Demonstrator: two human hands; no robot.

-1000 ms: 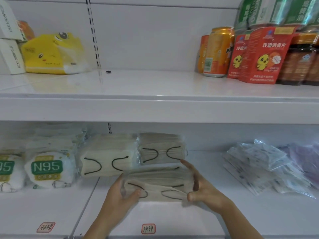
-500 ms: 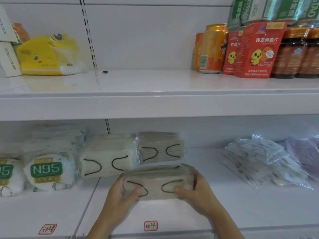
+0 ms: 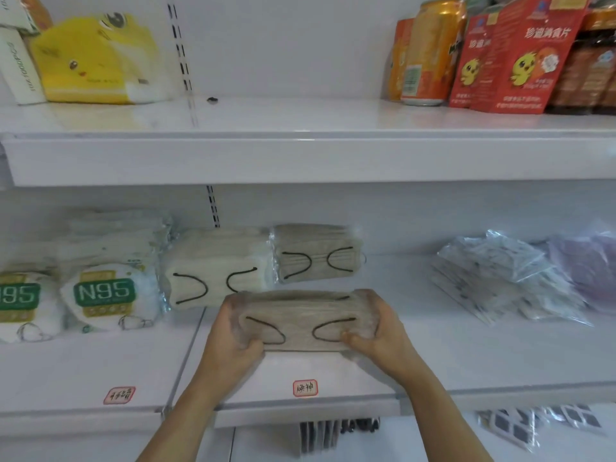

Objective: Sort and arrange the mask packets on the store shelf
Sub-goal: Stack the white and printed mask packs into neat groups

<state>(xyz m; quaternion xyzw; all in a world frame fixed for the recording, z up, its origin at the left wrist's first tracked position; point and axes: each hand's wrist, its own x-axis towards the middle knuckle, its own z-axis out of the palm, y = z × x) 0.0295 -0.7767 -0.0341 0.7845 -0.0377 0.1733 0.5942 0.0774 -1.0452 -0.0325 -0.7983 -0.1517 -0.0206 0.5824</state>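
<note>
A beige mask packet with black ear loops (image 3: 300,323) stands upright on its long edge on the lower shelf (image 3: 466,358). My left hand (image 3: 233,341) grips its left end and my right hand (image 3: 380,335) grips its right end. Behind it stand two more beige mask packets, a wider one (image 3: 213,268) and a smaller one (image 3: 316,253). Two N95 mask packets (image 3: 106,295) sit at the left. A loose heap of clear-wrapped mask packets (image 3: 506,278) lies at the right, with purple ones (image 3: 590,268) beyond.
The upper shelf (image 3: 300,155) overhangs the lower one. It carries a yellow tissue pack (image 3: 93,61) at the left and an orange can (image 3: 430,51) and red boxes (image 3: 520,55) at the right. Handwritten red labels (image 3: 305,388) mark the lower shelf's front edge.
Both hands turned the held beige packet from lying tilted to standing upright, loops facing me, and set it down in front of the smaller beige packet. The view moved closer.
</note>
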